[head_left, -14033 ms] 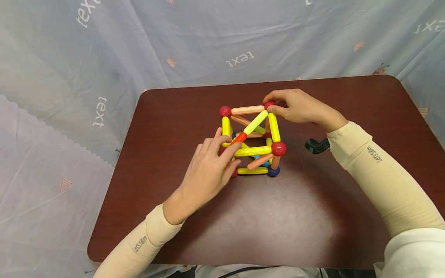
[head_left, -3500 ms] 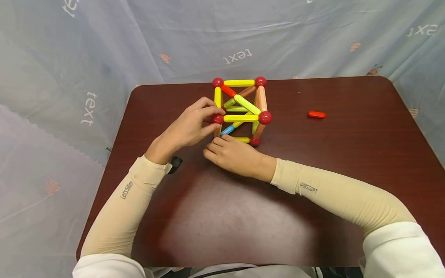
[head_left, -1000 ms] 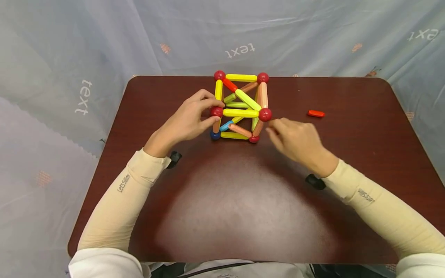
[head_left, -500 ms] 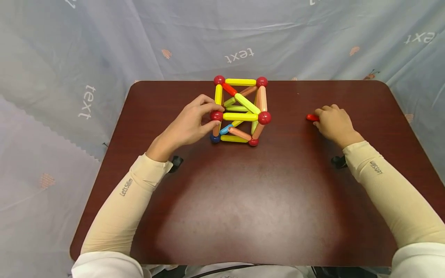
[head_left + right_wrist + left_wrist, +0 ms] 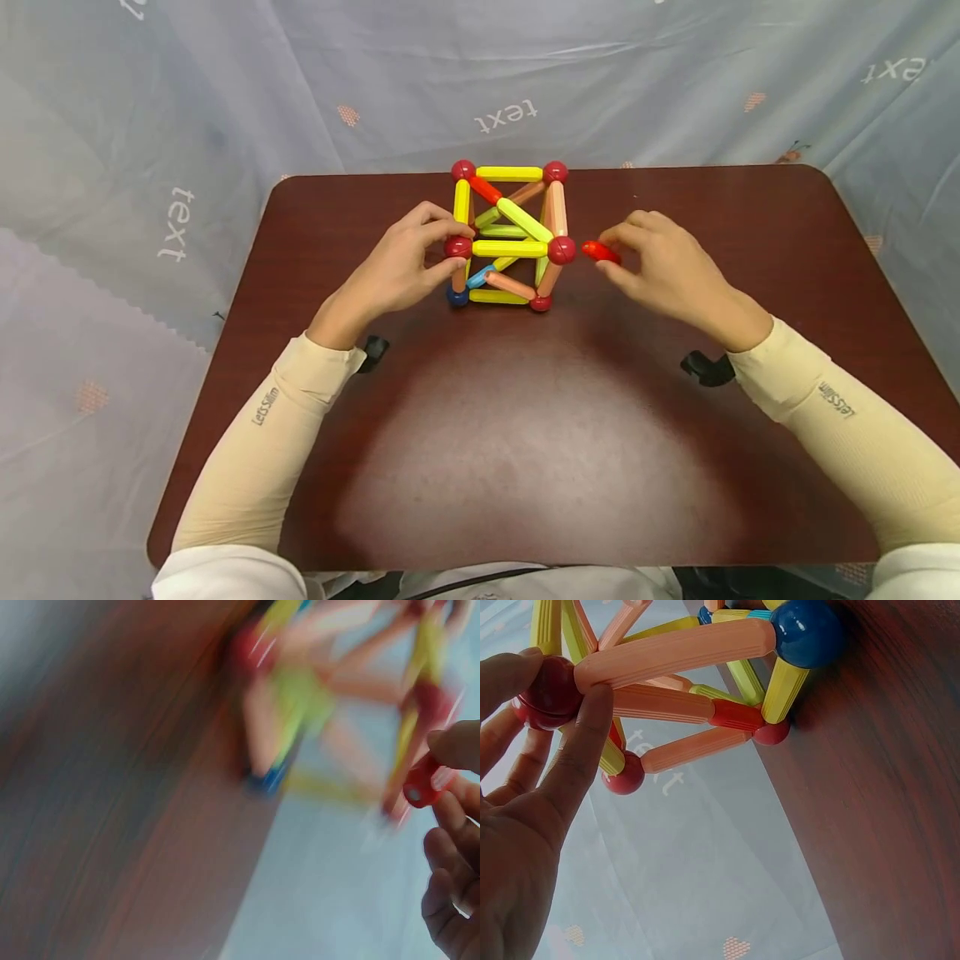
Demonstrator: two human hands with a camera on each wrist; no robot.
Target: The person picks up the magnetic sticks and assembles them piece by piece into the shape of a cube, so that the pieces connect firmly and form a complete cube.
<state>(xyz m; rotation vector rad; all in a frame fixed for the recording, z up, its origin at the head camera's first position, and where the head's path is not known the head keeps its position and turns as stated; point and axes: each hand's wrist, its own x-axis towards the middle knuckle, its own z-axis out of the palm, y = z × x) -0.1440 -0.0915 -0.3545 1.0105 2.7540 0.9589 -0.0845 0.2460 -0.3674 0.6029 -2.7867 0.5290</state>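
Note:
A cube-shaped frame of colored rods and balls stands on the table; a yellow rod (image 5: pixel 510 249) spans its upper front edge. My left hand (image 5: pixel 401 265) pinches the red ball (image 5: pixel 549 694) at the upper front left corner between thumb and fingers. To the right of the frame, my right hand (image 5: pixel 671 271) holds a short red rod (image 5: pixel 602 252) between thumb and fingertips, its free end pointing at the upper front right red ball (image 5: pixel 561 250). On the front face an orange rod (image 5: pixel 510 286) slants up from the lower right red ball (image 5: pixel 540 302); a blue ball (image 5: pixel 457 296) sits at lower left.
The brown table (image 5: pixel 525 467) reaches up to a grey patterned curtain (image 5: pixel 637 83) behind it. A black wrist device (image 5: pixel 707 367) shows under the right wrist, another (image 5: pixel 372 354) under the left. The right wrist view is blurred.
The right hand placed the slanting orange rod on the front face, picked the short red rod off the table at right, and carried it left toward the frame. The left hand stays on its ball.

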